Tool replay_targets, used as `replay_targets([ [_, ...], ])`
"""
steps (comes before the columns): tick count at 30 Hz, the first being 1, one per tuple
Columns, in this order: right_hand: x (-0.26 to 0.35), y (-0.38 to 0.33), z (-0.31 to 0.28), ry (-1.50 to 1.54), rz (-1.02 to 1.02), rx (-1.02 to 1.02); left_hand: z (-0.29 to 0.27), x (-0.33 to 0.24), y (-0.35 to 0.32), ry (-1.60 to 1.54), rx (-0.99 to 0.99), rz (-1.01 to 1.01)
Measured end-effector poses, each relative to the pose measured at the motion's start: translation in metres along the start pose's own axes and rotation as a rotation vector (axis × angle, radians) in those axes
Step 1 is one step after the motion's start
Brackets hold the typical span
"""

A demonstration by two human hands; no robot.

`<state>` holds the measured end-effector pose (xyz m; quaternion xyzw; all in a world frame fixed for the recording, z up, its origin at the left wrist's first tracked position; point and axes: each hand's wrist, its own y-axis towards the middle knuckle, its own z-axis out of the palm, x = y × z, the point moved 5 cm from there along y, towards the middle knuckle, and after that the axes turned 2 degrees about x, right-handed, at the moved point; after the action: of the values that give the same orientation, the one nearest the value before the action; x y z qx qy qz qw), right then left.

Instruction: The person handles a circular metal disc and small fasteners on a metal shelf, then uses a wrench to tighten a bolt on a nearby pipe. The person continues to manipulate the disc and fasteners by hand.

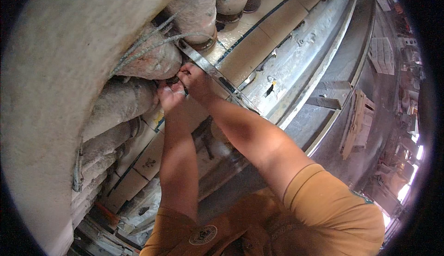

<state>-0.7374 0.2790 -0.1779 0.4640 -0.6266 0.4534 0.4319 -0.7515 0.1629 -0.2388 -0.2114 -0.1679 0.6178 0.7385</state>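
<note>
My left hand (171, 94) and my right hand (192, 78) meet at the lower end of a rough, grey-white rounded column (150, 58). My right fingers are pinched together at the column's edge. Close by, the left hand's fingers are curled, palm partly upward, near a small dark thing between the hands that is too small to name. Beside my right hand runs a flat metal bar (208, 67), set slantwise across the ledge. A looped grey wire (138, 48) passes over the column above the hands.
More rounded columns (122, 103) stand in a row on both sides, under a large pale curved surface (51, 71). A tan tiled ledge (254, 43) and a pale metal trough (296, 48) run alongside. Lower right, a wooden pallet (358, 122) lies on the grey floor (340, 163).
</note>
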Motion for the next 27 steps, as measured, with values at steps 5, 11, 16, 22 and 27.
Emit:
replay_targets([
  [5, -0.003, -0.004, -0.004, 0.076, -0.133, -0.033, -0.034, -0.013, 0.018, -0.01, -0.077, -0.089],
  [11, -0.004, -0.004, -0.007, -0.048, 0.007, 0.012, -0.037, -0.007, 0.024, -0.176, 0.04, -0.411],
  [16, 0.003, -0.003, -0.002, -0.018, -0.061, -0.058, -0.044, -0.023, 0.028, -0.147, 0.008, -0.365],
  [22, -0.007, -0.003, -0.003, -0.022, -0.163, -0.045, -0.009, 0.001, 0.004, -0.201, 0.218, -0.364],
  [27, 0.007, -0.003, -0.003, -0.065, -0.068, 0.004, -0.015, -0.008, 0.006, -0.203, 0.033, -0.409],
])
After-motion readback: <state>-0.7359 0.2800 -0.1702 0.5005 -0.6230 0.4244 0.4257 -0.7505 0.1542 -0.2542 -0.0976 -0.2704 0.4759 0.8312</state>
